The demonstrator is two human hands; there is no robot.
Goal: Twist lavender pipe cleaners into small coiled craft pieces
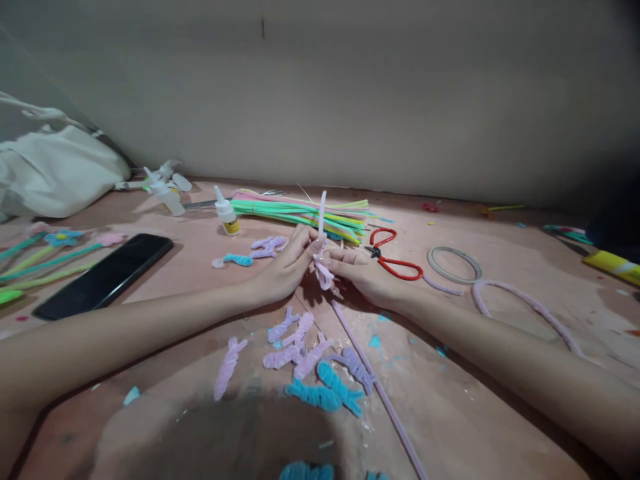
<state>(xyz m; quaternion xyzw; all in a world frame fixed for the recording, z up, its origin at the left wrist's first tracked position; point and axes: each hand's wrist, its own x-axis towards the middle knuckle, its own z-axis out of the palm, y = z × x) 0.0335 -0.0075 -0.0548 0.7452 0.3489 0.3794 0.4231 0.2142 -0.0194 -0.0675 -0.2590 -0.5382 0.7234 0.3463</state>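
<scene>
Both hands meet near the middle of the pinkish table (165,373). My left hand (290,267) pinches a pale pink fuzzy stem piece (324,277), whose straight end sticks up above the fingers. From the other side my right hand (363,270) grips the looped lower part of the same piece. Below the hands lie several coiled pieces, pink and purple (283,357) and blue (315,395). A long straight lilac stem (383,393) runs from under the hands toward the near edge.
Behind the hands lies a bundle of coloured stems (295,212). Red-handled pliers (400,267) and a tape ring (455,265) are at right. Glue bottles (227,215), a black phone (107,277), stem flowers (63,238) and a white bag (60,170) are at left.
</scene>
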